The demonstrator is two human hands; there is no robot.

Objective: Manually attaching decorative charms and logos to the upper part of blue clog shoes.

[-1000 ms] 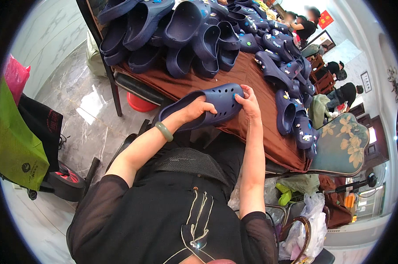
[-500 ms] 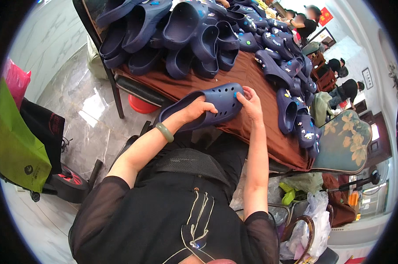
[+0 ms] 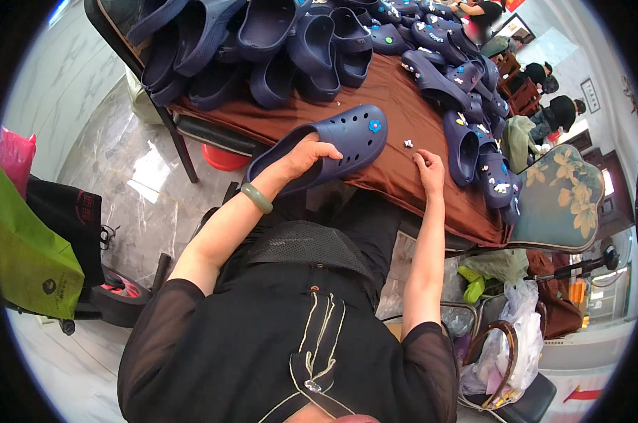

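My left hand (image 3: 306, 158) grips a navy clog (image 3: 347, 141), its fingers inside the shoe and its thumb on the holed upper. A blue flower charm (image 3: 374, 126) sits in one of the holes near the toe. To the right of the clog, my right hand (image 3: 430, 171) hovers over the brown cloth (image 3: 396, 106), thumb and fingers drawn together in a pinch. Whatever the fingertips hold, if anything, is too small to make out. Just beyond them a small white charm (image 3: 408, 144) lies on the cloth, apart from the fingers.
Plain navy clogs (image 3: 266, 32) are heaped at the table's far left. Clogs with charms (image 3: 462, 144) line its right side. A floral-backed chair (image 3: 562, 197) stands at the right, a red basin (image 3: 224, 158) under the table. Other people (image 3: 562, 111) sit farther off.
My right hand has left the clog's toe and moved right, over the cloth. The blue flower charm, covered by its fingers before, now shows. My left hand keeps its hold.
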